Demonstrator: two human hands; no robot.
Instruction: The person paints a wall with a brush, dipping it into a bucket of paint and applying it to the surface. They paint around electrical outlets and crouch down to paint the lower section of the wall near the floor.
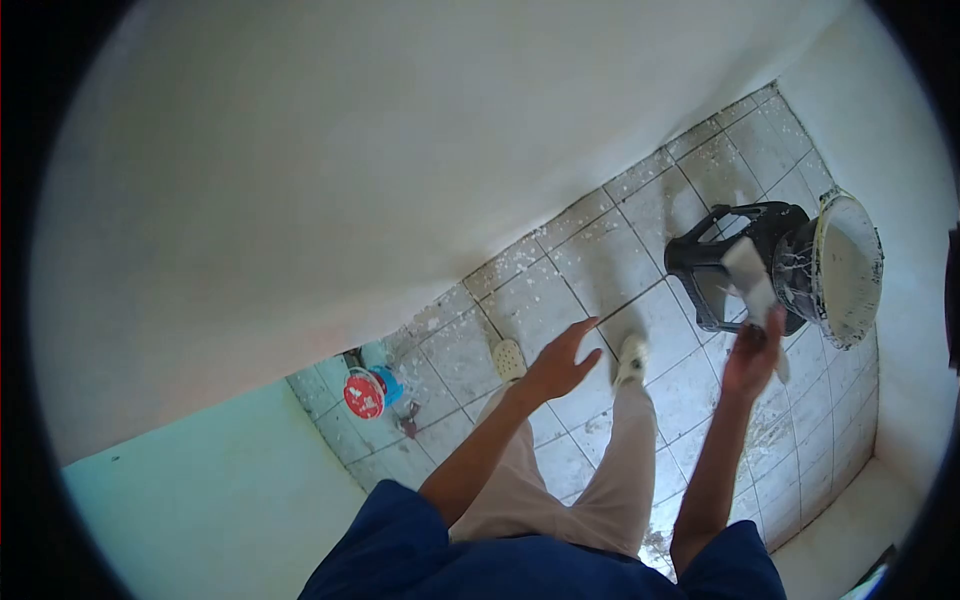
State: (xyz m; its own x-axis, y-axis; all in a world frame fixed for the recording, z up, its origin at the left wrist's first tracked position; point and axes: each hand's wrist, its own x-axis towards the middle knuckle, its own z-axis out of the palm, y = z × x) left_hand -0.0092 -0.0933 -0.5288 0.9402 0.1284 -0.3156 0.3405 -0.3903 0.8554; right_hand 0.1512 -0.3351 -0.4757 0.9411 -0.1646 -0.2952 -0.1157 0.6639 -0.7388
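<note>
My right hand (752, 362) is wrapped round the handle of a whitish hand tool (746, 272). The tool has a broad flat head like a putty knife's, smeared by motion, and its pale handle end pokes out below my fist. In this view the head overlaps a black plastic stool (690, 256). Beside it, a large dark bucket (797, 268) holds an off-white mix, with drips down its outside and a crusted rim. My left hand (560, 365) hangs in the air over the floor, thumb apart from the fingers, with nothing in it.
White spatter marks the tiled floor (545, 295), mostly along the long pale wall (300, 180). A small red-and-blue container (364, 396) stands by the wall's corner at left. My feet, in pale clogs (632, 360), are between it and the stool. Another wall (905, 120) rises behind the bucket.
</note>
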